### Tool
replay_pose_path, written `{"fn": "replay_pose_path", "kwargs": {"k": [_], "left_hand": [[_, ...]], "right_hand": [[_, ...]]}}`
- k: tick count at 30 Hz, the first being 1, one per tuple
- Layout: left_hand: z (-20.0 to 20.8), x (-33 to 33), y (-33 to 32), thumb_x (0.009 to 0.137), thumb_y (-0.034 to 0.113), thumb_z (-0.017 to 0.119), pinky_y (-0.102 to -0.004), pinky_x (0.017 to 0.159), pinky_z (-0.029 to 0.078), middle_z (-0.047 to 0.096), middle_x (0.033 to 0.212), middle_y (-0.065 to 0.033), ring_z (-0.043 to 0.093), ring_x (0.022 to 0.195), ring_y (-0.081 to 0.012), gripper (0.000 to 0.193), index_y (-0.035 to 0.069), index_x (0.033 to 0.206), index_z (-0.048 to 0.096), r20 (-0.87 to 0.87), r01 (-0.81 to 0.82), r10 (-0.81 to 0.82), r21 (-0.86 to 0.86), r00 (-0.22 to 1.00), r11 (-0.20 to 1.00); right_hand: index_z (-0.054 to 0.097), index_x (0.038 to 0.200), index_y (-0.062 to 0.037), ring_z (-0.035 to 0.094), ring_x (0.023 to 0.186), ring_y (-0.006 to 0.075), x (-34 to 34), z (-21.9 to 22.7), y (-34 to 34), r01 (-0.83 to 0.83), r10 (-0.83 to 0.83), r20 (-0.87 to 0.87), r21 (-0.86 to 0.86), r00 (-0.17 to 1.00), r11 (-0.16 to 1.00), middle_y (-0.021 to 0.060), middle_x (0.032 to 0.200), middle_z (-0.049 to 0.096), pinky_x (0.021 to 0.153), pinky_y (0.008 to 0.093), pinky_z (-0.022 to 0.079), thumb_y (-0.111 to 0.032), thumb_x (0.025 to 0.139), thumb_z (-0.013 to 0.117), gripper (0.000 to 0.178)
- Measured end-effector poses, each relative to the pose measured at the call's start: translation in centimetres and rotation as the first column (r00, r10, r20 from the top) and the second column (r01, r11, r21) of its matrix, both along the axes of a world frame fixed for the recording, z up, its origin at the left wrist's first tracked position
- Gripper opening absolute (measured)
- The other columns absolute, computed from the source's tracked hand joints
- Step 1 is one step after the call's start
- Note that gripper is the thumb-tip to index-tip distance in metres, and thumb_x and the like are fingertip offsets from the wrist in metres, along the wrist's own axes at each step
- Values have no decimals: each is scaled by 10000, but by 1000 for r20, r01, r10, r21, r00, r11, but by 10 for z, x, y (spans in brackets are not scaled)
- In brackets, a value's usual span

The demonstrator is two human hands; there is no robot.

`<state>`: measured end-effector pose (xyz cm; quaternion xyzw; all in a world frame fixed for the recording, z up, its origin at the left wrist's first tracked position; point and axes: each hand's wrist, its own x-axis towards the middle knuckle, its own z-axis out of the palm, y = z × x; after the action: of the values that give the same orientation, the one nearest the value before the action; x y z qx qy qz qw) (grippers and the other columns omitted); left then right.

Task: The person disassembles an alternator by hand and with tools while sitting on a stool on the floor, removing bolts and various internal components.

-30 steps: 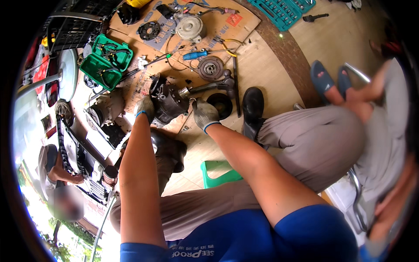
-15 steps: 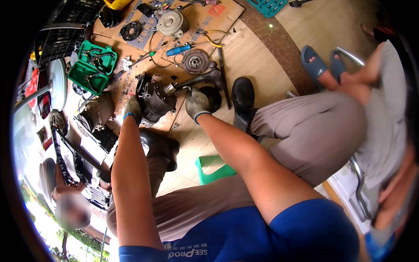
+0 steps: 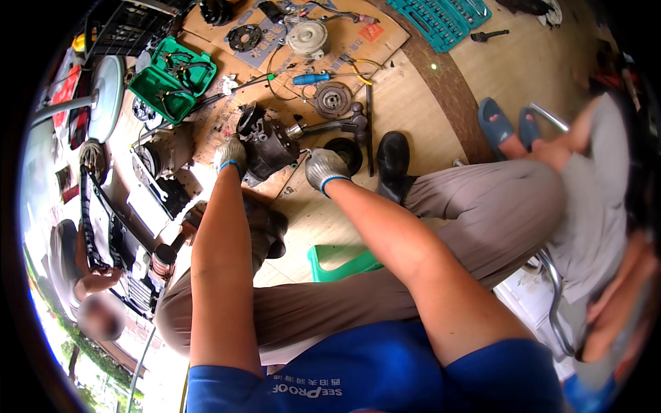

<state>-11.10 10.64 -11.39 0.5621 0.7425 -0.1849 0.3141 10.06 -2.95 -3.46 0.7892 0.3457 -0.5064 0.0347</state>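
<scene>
A dark metal compressor (image 3: 270,150) stands on the cardboard between my hands. My left hand (image 3: 230,153), in a whitish knit glove, grips the left side of its casing. Just right of the compressor is my gloved right hand (image 3: 326,169), fingers curled closed. A thin bent metal tip pokes out of that fist toward the casing; the rest of it is hidden in the palm. Beyond the right hand lies a hammer (image 3: 356,121), its handle pointing at the compressor. A black pulley ring (image 3: 344,154) rests beside my right knuckles.
A second compressor (image 3: 169,148) sits left, below an open green tool case (image 3: 169,79). Farther off lie a clutch disc (image 3: 333,100), a blue screwdriver (image 3: 311,79) and a teal socket set (image 3: 441,20). A green stool (image 3: 344,263) is under my legs. Other people are at both sides.
The view has shifted, so the floor items appear farther right, with more of the socket set showing. Both hands stay by the compressor; the right one sits slightly lower beside it.
</scene>
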Motion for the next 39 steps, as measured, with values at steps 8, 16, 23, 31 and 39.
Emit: {"fn": "replay_pose_path", "kwargs": {"k": [8, 16, 23, 31, 39], "left_hand": [[30, 20, -46, 952, 548, 469, -481, 928, 496, 655, 1123, -324, 640, 1066, -450, 693, -103, 1114, 644, 21, -415, 423, 233, 906, 879], [4, 14, -71, 941, 500, 510, -475, 905, 504, 661, 1092, -327, 650, 1028, -449, 649, -119, 1116, 592, 76, -485, 483, 270, 872, 832], [34, 5, -81, 882, 486, 616, -462, 866, 495, 681, 982, -328, 664, 984, -434, 623, -123, 1015, 641, 216, -538, 495, 256, 842, 803], [37, -22, -85, 849, 464, 608, -480, 868, 497, 669, 1002, -331, 652, 963, -452, 606, -99, 1075, 619, 74, -544, 553, 331, 830, 771], [27, 1, -75, 860, 452, 601, -464, 883, 492, 673, 1034, -318, 648, 998, -433, 570, -83, 1057, 626, 98, -532, 534, 346, 840, 773]], "right_hand": [[723, 1107, -58, 661, 1101, 386, -3, -8, 4, -197, 202, 32, -119, 979, 973, 215, 1182, 676, 907, 465, 550, -172, 905, 561, 283], [676, 1094, -63, 638, 1065, 445, -5, -38, -28, -20, 17, 95, 38, 995, 999, 241, 1143, 666, 912, 493, 520, -211, 924, 515, 278], [619, 1062, -78, 659, 997, 404, -9, -57, -48, -85, 77, 69, 110, 995, 990, 243, 1101, 669, 846, 508, 526, -288, 954, 476, 277], [654, 1079, -59, 663, 949, 425, -38, -69, -38, -91, 96, -27, 138, 995, 986, 235, 1068, 677, 832, 494, 534, -341, 956, 515, 338], [695, 1068, -87, 647, 1037, 412, -1, -68, 2, -145, 147, 2, 192, 989, 971, 226, 1093, 680, 888, 497, 523, -353, 942, 517, 344]]}}
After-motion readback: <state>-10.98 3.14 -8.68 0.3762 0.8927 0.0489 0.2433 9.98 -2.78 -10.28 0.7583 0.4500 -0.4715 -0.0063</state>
